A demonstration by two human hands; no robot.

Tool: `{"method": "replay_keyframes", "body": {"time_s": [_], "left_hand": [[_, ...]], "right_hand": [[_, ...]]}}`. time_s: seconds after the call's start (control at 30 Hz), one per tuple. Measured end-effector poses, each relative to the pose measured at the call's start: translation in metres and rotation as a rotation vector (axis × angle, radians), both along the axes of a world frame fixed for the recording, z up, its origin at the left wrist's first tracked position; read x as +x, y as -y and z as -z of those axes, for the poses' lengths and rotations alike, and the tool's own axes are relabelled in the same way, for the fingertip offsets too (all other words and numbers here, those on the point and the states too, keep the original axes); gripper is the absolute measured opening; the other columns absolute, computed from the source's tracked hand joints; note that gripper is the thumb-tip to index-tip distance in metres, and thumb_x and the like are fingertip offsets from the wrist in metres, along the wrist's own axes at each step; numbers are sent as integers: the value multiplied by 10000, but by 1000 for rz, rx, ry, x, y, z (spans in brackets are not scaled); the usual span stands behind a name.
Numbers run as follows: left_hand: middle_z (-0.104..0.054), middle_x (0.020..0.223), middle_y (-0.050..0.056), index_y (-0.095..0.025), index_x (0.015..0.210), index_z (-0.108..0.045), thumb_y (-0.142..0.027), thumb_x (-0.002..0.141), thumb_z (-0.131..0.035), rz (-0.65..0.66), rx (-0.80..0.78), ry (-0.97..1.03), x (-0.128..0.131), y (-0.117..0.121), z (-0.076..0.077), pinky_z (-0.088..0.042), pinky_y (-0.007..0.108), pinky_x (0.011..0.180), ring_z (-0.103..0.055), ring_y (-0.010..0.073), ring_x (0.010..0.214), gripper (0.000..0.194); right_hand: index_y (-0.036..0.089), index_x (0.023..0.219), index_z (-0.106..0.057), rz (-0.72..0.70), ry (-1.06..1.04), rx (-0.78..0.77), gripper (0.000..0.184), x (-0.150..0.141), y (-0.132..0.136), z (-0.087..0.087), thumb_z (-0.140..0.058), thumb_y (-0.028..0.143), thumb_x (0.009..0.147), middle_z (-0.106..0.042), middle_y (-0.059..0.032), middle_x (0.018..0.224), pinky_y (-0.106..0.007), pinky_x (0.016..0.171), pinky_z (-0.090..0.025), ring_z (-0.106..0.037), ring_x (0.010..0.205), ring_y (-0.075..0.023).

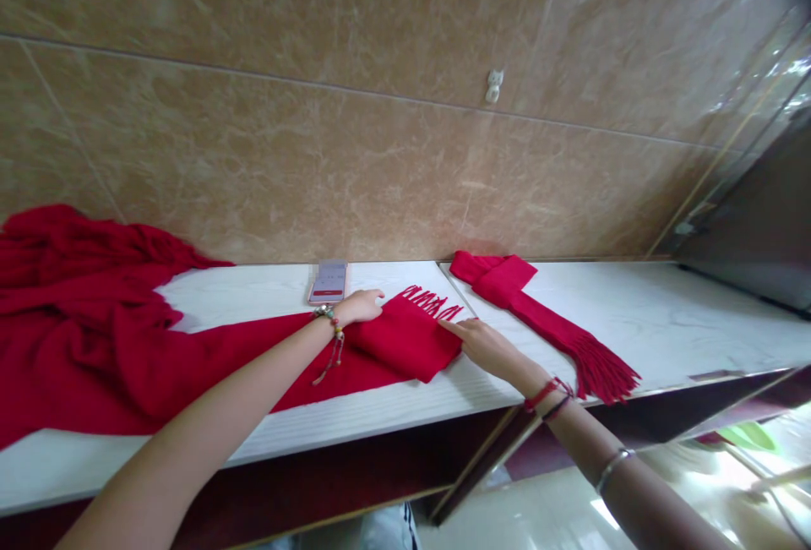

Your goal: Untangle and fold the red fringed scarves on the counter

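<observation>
A long red scarf (405,339) lies along the white countertop, its right end folded over so that the short fringe sticks out toward the wall. My left hand (360,306) is closed at the scarf's upper edge, left of the fringe; its fingertips are partly hidden. At the folded right end, my right hand (491,349) grips the corner beside the fringe, index finger reaching onto the cloth. A second red scarf (525,305), narrowly folded with one end crossed over and a long fringe, rests to the right of my right hand.
A heap of red cloth (76,322) spreads over the counter's left side. Against the tiled wall (380,153) leans a phone (329,282). The white countertop (684,313) has open shelves under its front edge. A dark appliance-like block (753,220) stands at far right.
</observation>
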State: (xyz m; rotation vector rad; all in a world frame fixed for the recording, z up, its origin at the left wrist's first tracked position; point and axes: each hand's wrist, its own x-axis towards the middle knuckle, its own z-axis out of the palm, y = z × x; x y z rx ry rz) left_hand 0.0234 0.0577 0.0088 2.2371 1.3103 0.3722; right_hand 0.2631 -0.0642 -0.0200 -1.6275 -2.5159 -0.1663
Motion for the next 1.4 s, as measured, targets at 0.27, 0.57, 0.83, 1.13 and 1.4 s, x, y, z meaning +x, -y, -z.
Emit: {"method": "replay_keyframes", "body": {"time_s": [0.27,0.57,0.83,1.13,1.4], "left_hand": [[-646,1006,88,-147,1153,-543,-134,688,-558,145,149,-100,56,-5,15,-429,252,791,-588,205,919,465],[-524,1160,119,-153,1185,-511,3,740,-427,237,313,-16,110,-12,26,-394,278,903,-523,196,1043,478],[-264,1427,105,-234,1315,-368,-419,873,-414,492,392,-131,60,21,37,-210,426,1034,-250,258,1296,481],[-221,1447,70,-269,1353,-299,-404,903,-350,593,324,-247,13,16,40,-148,425,1045,-193,220,1323,472],[-164,1464,54,-278,1370,-264,-478,898,-301,576,372,-210,44,17,31,-131,451,1053,-106,246,1341,514]], "right_hand": [[104,1133,-550,133,139,50,421,-21,46,0,-372,32,758,-666,-108,831,-317,714,-450,-606,751,-199],[159,1176,-535,127,162,235,437,-11,44,12,-440,46,765,-569,-139,1146,-355,838,-467,-541,1026,-235],[89,1180,-525,37,213,232,432,3,41,30,-412,3,772,-535,-167,1213,-379,936,-431,-470,1153,-242],[85,1237,-469,-47,229,186,535,13,35,15,-340,-48,735,-497,-158,1270,-403,941,-429,-437,1193,-219],[92,1190,-521,68,166,265,547,-9,36,27,-337,-65,700,-546,-153,1216,-382,933,-441,-493,1141,-222]]}}
